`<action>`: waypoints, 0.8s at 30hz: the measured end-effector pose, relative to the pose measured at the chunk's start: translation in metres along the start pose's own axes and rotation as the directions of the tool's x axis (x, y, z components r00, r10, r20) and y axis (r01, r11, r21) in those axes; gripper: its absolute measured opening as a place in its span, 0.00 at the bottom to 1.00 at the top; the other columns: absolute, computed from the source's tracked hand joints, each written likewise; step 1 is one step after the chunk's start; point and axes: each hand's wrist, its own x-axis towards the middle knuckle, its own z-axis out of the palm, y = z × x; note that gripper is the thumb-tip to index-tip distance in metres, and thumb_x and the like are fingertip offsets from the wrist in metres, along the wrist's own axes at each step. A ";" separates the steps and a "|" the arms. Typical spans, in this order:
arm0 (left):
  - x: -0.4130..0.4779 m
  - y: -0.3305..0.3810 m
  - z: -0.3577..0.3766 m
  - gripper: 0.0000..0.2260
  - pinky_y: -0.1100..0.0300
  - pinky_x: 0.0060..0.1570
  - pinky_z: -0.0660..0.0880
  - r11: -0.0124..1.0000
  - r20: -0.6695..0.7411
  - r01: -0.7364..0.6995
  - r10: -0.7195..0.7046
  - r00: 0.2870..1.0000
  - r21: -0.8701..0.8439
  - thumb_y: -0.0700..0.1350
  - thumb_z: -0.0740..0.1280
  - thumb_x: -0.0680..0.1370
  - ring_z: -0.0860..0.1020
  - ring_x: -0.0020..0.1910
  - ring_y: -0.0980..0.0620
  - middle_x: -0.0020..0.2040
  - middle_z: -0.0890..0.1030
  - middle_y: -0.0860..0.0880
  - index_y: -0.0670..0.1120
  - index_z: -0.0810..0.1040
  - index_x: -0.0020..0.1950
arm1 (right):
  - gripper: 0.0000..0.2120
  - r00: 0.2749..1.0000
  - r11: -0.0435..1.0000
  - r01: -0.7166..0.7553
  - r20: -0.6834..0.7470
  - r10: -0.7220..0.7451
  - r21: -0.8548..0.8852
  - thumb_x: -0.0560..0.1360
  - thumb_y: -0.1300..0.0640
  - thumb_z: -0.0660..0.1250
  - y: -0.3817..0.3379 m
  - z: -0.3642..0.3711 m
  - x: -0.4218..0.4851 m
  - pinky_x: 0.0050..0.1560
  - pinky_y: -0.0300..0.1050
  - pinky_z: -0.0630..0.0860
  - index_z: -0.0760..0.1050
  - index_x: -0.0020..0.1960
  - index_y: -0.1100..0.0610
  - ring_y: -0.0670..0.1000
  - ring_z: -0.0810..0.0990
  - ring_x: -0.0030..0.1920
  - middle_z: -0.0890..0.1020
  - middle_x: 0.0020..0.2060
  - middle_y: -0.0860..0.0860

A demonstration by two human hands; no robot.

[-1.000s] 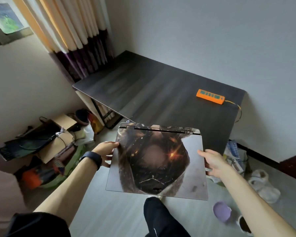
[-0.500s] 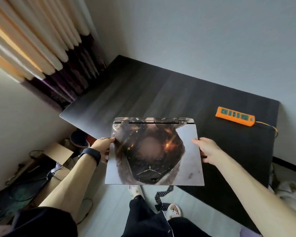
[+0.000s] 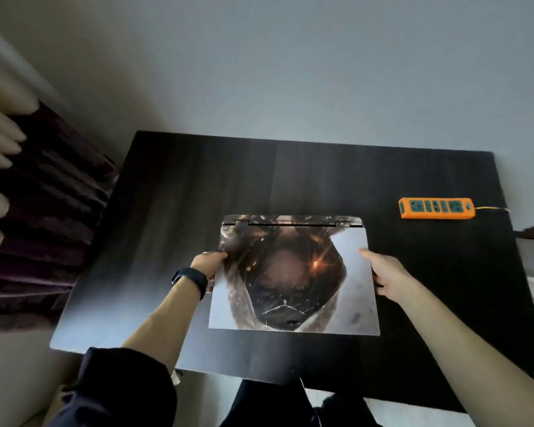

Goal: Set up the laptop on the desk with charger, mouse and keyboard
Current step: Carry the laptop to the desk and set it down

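The closed laptop (image 3: 293,272), earlier held short of the desk (image 3: 167,211), is now above its middle.

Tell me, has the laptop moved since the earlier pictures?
Yes. The laptop went forward: from short of the desk, over the floor, to above its top, left of the orange power strip.

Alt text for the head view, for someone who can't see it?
The left hand and right hand grip a closed laptop by its sides, on or over a dark desk. An orange power strip lies far right.
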 end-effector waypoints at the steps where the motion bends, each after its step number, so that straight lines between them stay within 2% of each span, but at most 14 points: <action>1: 0.009 0.009 -0.002 0.11 0.42 0.53 0.77 1.000 -0.007 -0.013 0.013 1.000 0.014 0.50 0.68 0.77 0.78 0.48 0.41 0.53 0.80 0.41 0.44 0.78 0.55 | 0.26 1.000 1.000 -0.008 -0.001 0.008 0.019 0.76 0.45 0.71 -0.004 0.006 -0.002 0.68 0.60 0.71 0.73 0.69 0.55 0.60 0.74 0.66 0.78 0.63 0.55; 5: 0.048 0.036 -0.005 0.06 0.42 0.56 0.77 1.000 0.020 -0.015 0.014 1.000 0.024 0.46 0.70 0.75 0.80 0.51 0.41 0.53 0.81 0.41 0.44 0.78 0.45 | 0.27 0.996 0.994 -0.058 -0.056 0.063 0.090 0.75 0.44 0.72 -0.020 0.031 0.004 0.63 0.57 0.73 0.73 0.69 0.55 0.58 0.75 0.60 0.78 0.55 0.54; 9: 0.073 0.053 -0.003 0.04 0.45 0.54 0.78 0.998 0.056 -0.032 0.029 0.998 0.057 0.43 0.71 0.73 0.80 0.46 0.43 0.51 0.82 0.39 0.45 0.79 0.42 | 0.30 0.987 0.989 -0.090 -0.123 0.105 0.120 0.72 0.43 0.74 -0.040 0.046 0.020 0.64 0.57 0.73 0.72 0.69 0.55 0.59 0.75 0.61 0.78 0.61 0.57; 11: 0.084 0.060 0.000 0.01 0.46 0.52 0.78 0.996 0.071 -0.053 0.048 0.996 0.068 0.40 0.72 0.73 0.80 0.44 0.44 0.51 0.83 0.39 0.45 0.81 0.43 | 0.32 0.985 0.986 -0.099 -0.126 0.116 0.133 0.72 0.43 0.74 -0.050 0.053 0.028 0.63 0.55 0.73 0.71 0.71 0.55 0.59 0.75 0.63 0.77 0.63 0.57; 16: 0.110 0.076 0.005 0.09 0.47 0.53 0.79 0.997 0.062 -0.071 0.069 0.996 0.024 0.37 0.73 0.72 0.82 0.47 0.45 0.47 0.84 0.44 0.46 0.83 0.50 | 0.32 0.992 0.992 -0.057 -0.107 0.069 0.109 0.74 0.48 0.73 -0.073 0.067 0.054 0.69 0.56 0.68 0.67 0.74 0.55 0.60 0.70 0.70 0.72 0.71 0.57; 19: 0.116 0.080 0.009 0.10 0.50 0.52 0.79 0.996 0.055 -0.092 0.092 0.994 -0.002 0.35 0.71 0.74 0.81 0.42 0.48 0.46 0.83 0.44 0.44 0.82 0.53 | 0.28 0.987 0.995 -0.072 -0.136 0.081 0.071 0.75 0.50 0.72 -0.084 0.075 0.065 0.63 0.53 0.70 0.69 0.71 0.56 0.59 0.72 0.68 0.73 0.69 0.58; 24: 0.126 0.072 0.011 0.13 0.48 0.55 0.79 0.992 0.004 -0.123 0.123 0.992 -0.017 0.34 0.72 0.74 0.81 0.45 0.46 0.47 0.83 0.45 0.45 0.81 0.56 | 0.25 0.990 0.996 -0.083 -0.111 0.086 0.032 0.76 0.51 0.71 -0.083 0.085 0.070 0.57 0.51 0.69 0.70 0.70 0.57 0.58 0.73 0.64 0.74 0.65 0.58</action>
